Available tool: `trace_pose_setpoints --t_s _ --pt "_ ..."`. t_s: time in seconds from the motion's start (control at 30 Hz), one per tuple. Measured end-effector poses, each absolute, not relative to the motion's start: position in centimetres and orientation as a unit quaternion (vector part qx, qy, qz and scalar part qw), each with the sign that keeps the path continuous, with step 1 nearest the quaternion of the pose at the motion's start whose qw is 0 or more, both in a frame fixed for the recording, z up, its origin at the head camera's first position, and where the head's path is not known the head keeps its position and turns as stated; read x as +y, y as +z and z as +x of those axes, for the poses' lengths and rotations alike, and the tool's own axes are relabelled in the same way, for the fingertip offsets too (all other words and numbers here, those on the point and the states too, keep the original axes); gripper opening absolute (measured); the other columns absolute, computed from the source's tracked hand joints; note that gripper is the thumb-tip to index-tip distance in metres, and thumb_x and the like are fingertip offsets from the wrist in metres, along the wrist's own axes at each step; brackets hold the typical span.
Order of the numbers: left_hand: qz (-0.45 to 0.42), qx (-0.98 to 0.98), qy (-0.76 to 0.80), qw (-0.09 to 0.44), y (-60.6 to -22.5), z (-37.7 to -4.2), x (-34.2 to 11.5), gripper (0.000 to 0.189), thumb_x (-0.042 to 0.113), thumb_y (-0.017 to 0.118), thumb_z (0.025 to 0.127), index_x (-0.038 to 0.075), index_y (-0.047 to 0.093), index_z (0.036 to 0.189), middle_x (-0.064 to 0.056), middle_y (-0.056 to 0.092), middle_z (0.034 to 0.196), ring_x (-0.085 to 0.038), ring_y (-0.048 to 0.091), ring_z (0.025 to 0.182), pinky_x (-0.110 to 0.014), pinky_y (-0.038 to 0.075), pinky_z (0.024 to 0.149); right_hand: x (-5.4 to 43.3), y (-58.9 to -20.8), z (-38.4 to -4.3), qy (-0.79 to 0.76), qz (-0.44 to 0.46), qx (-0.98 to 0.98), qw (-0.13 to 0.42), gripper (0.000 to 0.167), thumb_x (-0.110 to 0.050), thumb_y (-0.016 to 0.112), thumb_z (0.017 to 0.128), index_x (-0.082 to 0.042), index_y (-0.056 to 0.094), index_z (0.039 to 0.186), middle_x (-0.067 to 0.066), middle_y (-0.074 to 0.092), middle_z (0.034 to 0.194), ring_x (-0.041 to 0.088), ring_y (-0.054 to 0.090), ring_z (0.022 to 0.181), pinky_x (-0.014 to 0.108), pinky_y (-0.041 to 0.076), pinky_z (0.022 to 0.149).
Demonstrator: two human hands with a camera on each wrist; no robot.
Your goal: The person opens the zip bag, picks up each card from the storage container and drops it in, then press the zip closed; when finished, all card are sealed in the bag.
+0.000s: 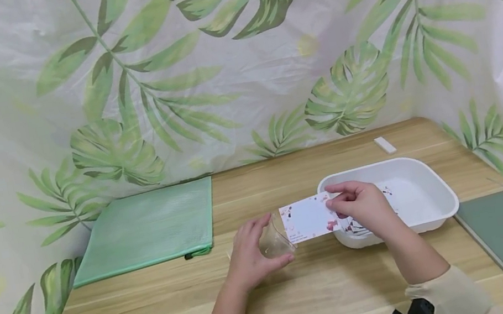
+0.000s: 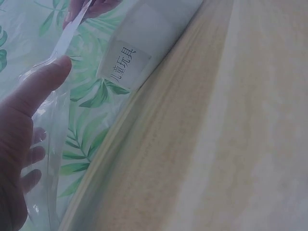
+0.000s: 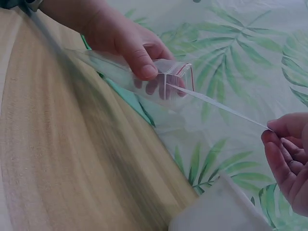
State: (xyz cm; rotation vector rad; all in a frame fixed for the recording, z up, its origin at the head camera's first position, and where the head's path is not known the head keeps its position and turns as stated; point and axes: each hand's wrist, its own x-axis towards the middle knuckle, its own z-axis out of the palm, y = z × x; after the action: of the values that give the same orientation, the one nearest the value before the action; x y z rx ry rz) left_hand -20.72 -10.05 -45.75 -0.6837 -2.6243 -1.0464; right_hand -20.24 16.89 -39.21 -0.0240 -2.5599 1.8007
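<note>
With our left hand (image 1: 251,255) we hold the bag (image 1: 273,241), fingers clamped round its sides; with our right hand (image 1: 368,209) we pinch the card (image 1: 307,219), its far end in the bag's mouth, left of those fingers. Below them sits the tray (image 1: 420,197).

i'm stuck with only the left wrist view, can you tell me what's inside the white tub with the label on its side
Observer: The head view shows printed pieces inside the tub, partly hidden by the right hand.
Operator: ok, the card is edge-on for me, anything printed on it
Observer: Yes, the head view shows small coloured motifs around a pale centre.
Operator: and the bag, anything i'm missing at its mouth
Observer: The right wrist view shows a red line there.
</note>
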Motion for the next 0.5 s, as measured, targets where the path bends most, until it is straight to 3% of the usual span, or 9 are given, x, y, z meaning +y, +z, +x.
trace_pose_setpoints --t_s 0.2,0.4,0.5 --pt "-0.242 -0.901 -0.341 0.118 -45.9 -20.6 -10.0 0.093 0.043 0.089 0.058 0.012 0.053 0.139 -0.01 0.059 0.126 -0.033 0.052 0.121 -0.053 0.037 0.105 16.7 -39.6 -20.2 0.564 0.004 -0.825 -0.016 0.039 -0.014 0.074 0.085 0.001 0.067 0.12 -0.002 0.068 0.075 0.008 0.062 0.066 0.024 0.052 0.064" --pt "-0.26 -0.904 -0.319 0.117 -46.0 -20.8 -9.8 0.095 0.047 0.089 0.058 0.013 0.052 0.139 -0.009 0.059 0.125 -0.031 0.052 0.119 -0.051 0.039 0.104 15.8 -39.9 -20.5 0.541 0.01 -0.841 -0.028 0.038 -0.014 0.073 0.085 0.001 0.067 0.119 0.006 0.073 0.081 0.009 0.063 0.066 0.024 0.048 0.06" --pt "-0.263 -0.904 -0.315 0.119 -46.0 -20.9 -9.8 0.094 0.048 0.089 0.059 0.013 0.053 0.139 -0.008 0.059 0.123 -0.03 0.053 0.117 -0.05 0.04 0.102 14.9 -40.1 -20.5 0.547 0.018 -0.837 -0.027 0.038 -0.013 0.073 0.085 0.002 0.066 0.12 0.008 0.073 0.084 0.009 0.064 0.066 0.023 0.051 0.061"
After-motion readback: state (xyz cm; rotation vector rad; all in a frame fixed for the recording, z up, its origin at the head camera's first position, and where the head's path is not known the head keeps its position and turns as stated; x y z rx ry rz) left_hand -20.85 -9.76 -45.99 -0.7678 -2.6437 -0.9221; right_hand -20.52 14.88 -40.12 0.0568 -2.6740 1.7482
